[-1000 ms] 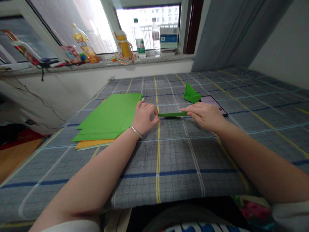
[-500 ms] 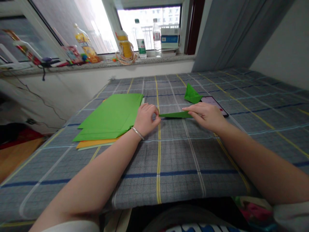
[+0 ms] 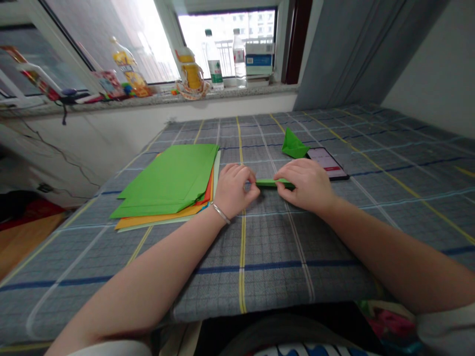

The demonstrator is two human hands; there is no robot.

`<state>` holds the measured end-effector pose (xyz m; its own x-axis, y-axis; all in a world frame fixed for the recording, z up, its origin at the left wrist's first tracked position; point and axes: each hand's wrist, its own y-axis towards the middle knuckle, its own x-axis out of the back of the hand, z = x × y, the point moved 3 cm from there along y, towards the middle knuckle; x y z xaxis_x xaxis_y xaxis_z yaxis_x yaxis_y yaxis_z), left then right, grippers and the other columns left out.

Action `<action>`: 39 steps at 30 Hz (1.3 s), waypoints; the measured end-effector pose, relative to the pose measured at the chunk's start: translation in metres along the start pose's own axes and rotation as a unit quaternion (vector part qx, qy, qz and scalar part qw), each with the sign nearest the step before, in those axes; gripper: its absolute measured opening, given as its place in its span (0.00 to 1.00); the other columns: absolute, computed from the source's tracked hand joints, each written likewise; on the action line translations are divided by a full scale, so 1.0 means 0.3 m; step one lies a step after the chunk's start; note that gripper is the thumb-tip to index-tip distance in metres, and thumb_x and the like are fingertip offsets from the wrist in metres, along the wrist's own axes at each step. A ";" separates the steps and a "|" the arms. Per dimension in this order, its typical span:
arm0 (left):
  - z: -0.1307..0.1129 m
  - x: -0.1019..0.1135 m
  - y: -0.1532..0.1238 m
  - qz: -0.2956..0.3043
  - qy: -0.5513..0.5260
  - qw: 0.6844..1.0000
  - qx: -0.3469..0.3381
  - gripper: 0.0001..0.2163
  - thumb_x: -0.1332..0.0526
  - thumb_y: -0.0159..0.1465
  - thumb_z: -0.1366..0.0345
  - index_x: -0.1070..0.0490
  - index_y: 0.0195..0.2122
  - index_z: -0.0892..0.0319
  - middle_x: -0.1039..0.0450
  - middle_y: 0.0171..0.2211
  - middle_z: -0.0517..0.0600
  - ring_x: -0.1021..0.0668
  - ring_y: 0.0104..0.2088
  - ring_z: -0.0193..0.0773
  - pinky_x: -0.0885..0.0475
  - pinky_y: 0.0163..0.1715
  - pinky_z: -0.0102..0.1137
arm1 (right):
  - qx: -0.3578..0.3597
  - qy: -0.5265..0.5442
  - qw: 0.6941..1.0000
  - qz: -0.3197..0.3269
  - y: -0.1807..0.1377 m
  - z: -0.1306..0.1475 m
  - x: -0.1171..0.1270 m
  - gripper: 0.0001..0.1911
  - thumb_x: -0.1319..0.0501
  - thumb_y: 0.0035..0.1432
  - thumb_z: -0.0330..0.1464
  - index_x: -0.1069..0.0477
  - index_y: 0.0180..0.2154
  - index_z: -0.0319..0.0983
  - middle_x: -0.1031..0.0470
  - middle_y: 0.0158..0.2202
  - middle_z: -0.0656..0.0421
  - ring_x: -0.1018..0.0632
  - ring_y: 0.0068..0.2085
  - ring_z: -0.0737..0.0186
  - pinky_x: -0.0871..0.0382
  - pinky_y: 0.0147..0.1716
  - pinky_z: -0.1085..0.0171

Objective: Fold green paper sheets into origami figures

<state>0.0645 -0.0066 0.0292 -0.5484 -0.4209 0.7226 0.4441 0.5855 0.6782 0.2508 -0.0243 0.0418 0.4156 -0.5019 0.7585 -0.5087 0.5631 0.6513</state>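
Both my hands hold a narrow folded strip of green paper (image 3: pixel 273 183) just above the plaid cloth. My left hand (image 3: pixel 235 190), with a silver bangle (image 3: pixel 221 213) on its wrist, pinches the strip's left end. My right hand (image 3: pixel 305 185) presses on its right part and hides that end. Beyond my right hand stands a folded green paper piece (image 3: pixel 293 147), close to a smartphone (image 3: pixel 326 162) with a lit screen. To the left of my left hand lies a stack of coloured paper (image 3: pixel 166 183), with green sheets on top and orange and red beneath.
The grey plaid cloth (image 3: pixel 267 252) with yellow and blue lines covers the surface under everything. Behind it, a windowsill (image 3: pixel 222 94) holds plastic bottles (image 3: pixel 214 60), a box and packets. A grey curtain (image 3: pixel 349 49) hangs at the right.
My hands have moved closer together, my left hand shifting right along the green strip. Less of the strip shows between them. More of the orange and red sheets now shows in the stack.
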 end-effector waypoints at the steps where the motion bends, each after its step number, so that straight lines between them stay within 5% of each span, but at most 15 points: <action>1: 0.002 -0.001 0.000 0.002 -0.002 1.000 -0.003 0.04 0.43 0.56 0.70 0.38 0.28 0.55 0.26 0.31 0.47 0.25 0.35 0.40 0.33 0.48 0.39 | 0.003 -0.001 1.000 0.005 0.000 0.002 -0.004 0.10 0.44 0.58 0.32 0.23 0.35 0.42 0.19 0.35 0.58 0.23 0.41 0.55 0.34 0.44 0.57; 12: 0.028 0.031 0.006 0.004 0.006 0.999 -0.034 0.03 0.44 0.56 0.70 0.38 0.28 0.55 0.25 0.31 0.46 0.25 0.34 0.39 0.34 0.51 0.39 | -0.027 -0.062 0.998 0.004 -0.009 0.002 -0.012 0.10 0.46 0.59 0.31 0.27 0.30 0.41 0.21 0.31 0.58 0.24 0.32 0.60 0.39 0.31 0.61; 18: 0.011 0.026 0.006 0.032 -0.021 0.998 -0.049 0.06 0.42 0.63 0.62 0.31 0.38 0.56 0.23 0.37 0.49 0.24 0.40 0.41 0.34 0.49 0.39 | -0.033 -0.051 0.998 0.008 -0.010 0.006 -0.011 0.09 0.46 0.59 0.31 0.28 0.31 0.41 0.22 0.32 0.59 0.23 0.34 0.60 0.39 0.31 0.61; 23: -0.005 0.011 0.000 0.041 -0.036 0.996 -0.069 0.07 0.45 0.68 0.62 0.31 0.35 0.56 0.22 0.38 0.48 0.23 0.40 0.39 0.33 0.46 0.37 | -0.042 -0.035 0.998 0.006 -0.008 0.007 -0.010 0.07 0.45 0.57 0.31 0.29 0.32 0.42 0.22 0.32 0.59 0.23 0.34 0.60 0.38 0.31 0.62; 33: 0.070 0.011 -0.013 0.020 -0.137 0.990 0.039 0.07 0.48 0.69 0.68 0.32 0.43 0.55 0.22 0.45 0.48 0.20 0.38 0.33 0.27 0.41 0.31 | -0.161 0.004 0.986 -0.039 -0.015 -0.069 0.036 0.04 0.43 0.52 0.30 0.29 0.29 0.42 0.23 0.31 0.60 0.23 0.33 0.59 0.38 0.28 0.63; 39: 0.097 0.001 -0.013 0.021 -0.163 0.983 0.086 0.04 0.48 0.69 0.66 0.35 0.37 0.55 0.22 0.48 0.49 0.19 0.41 0.35 0.25 0.41 0.33 | -0.177 0.018 0.983 -0.048 -0.021 -0.120 0.039 0.06 0.43 0.52 0.30 0.27 0.31 0.43 0.21 0.34 0.59 0.23 0.36 0.57 0.35 0.30 0.61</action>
<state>0.0422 0.0111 0.0228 -0.7428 -0.1663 0.6485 0.3594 0.7182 0.5958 0.2859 -0.0101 0.0472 0.4788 -0.5439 0.6891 -0.1747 0.7102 0.6820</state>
